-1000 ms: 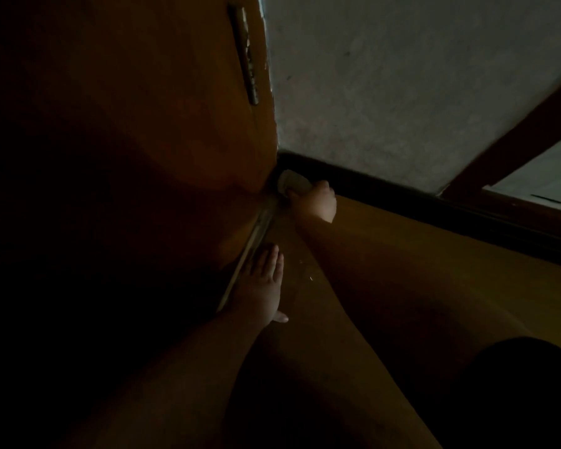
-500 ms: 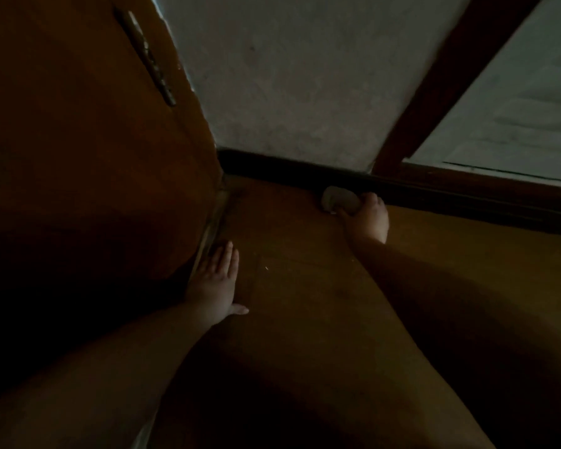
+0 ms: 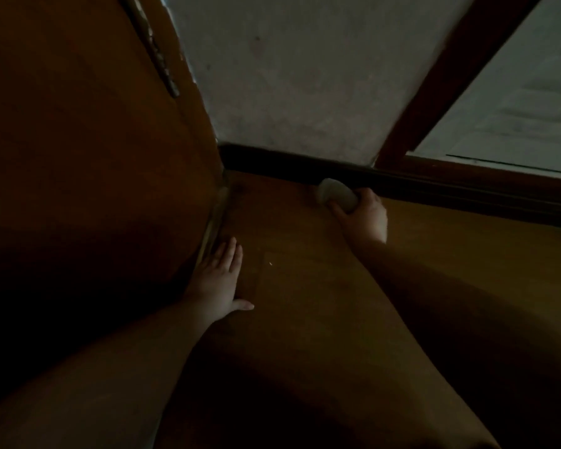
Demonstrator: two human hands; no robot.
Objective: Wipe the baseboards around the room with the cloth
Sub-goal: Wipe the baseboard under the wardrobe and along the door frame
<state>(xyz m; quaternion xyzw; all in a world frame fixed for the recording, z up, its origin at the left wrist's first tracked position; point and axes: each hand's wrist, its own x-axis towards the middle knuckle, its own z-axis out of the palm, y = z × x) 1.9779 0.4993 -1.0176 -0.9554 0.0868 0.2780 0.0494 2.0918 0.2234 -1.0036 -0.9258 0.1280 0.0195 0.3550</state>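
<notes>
Head view: right hand gripping wadded cloth has slid from corner toward 3 o'clock along dark baseboard; left hand flat, fingers together, bracing on floor. Stretch progressing.

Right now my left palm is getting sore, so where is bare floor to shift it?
Bare floor lies between the left hand and the right hand, up to the baseboard. More lies right of the right forearm, below the baseboard. It is tight by the door, whose bottom edge runs beside the left hand.
</notes>
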